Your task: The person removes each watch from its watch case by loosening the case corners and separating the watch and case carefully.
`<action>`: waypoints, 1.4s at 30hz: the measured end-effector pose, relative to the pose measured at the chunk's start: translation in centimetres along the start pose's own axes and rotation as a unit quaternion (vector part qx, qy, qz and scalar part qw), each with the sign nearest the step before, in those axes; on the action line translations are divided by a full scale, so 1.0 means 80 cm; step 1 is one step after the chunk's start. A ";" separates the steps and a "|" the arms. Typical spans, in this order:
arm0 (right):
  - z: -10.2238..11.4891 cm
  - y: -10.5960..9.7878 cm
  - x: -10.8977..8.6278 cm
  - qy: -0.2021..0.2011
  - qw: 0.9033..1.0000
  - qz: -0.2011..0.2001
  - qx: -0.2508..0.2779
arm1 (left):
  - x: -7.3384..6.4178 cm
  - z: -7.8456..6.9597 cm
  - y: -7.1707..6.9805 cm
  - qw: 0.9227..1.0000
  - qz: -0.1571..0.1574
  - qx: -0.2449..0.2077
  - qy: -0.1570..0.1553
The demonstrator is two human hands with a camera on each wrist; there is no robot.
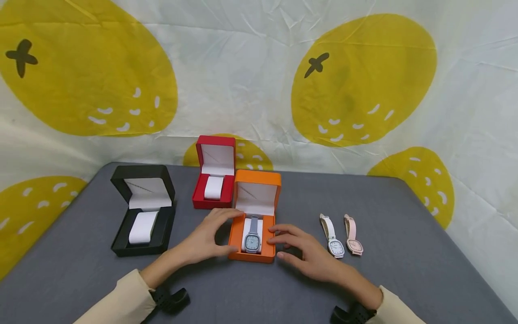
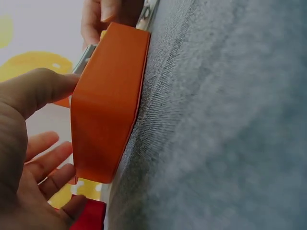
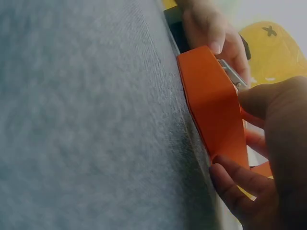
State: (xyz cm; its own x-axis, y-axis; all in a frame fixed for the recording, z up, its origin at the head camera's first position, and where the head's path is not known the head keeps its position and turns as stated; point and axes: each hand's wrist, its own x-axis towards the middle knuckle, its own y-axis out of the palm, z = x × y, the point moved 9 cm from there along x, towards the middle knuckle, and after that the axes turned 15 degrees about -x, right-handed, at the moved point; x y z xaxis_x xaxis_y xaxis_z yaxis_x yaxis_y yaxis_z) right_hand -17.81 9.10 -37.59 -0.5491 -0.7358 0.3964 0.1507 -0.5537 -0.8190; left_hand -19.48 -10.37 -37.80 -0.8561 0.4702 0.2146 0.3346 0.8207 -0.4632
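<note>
An orange watch box [image 1: 254, 256] stands with its lid up in the middle of the table. Inside it, a grey-blue watch [image 1: 252, 240] is wrapped on the white cushion [image 1: 245, 234], dial toward me. My left hand [image 1: 206, 238] is at the box's left side, thumb by the front corner and fingers along the edge, relaxed. On the other side my right hand [image 1: 309, 252] has its loosely bent fingertips right at the right rim. In the left wrist view the thumb [image 2: 53, 88] lies at the top edge of the box [image 2: 112, 96].
A black watch box [image 1: 121, 245] stands lid up at the left, and a red one [image 1: 200, 198] behind the orange box; each holds a white cushion. To the right lie a white watch [image 1: 336, 246] and a pink watch [image 1: 354, 245] on the grey table [image 1: 404, 270].
</note>
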 end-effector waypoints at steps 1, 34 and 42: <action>-0.001 0.002 -0.001 -0.001 1.000 0.002 -0.001 | 0.002 0.001 0.002 1.000 0.004 0.005 -0.002; -0.005 0.000 -0.006 -0.004 1.000 -0.010 0.029 | 0.034 -0.009 0.019 0.993 0.022 0.111 -0.043; -0.007 0.002 -0.004 -0.004 0.999 -0.014 0.031 | 0.034 -0.018 0.020 0.990 0.015 0.144 -0.003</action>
State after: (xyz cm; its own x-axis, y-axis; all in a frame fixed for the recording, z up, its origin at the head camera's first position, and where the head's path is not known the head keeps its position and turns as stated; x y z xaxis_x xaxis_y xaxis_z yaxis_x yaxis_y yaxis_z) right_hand -18.07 9.43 -38.05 -0.5474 -0.7231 0.4214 0.1867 -0.5963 -0.7807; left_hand -20.71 -7.33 -36.70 -0.8506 0.4895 0.1921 0.2346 0.6802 -0.6945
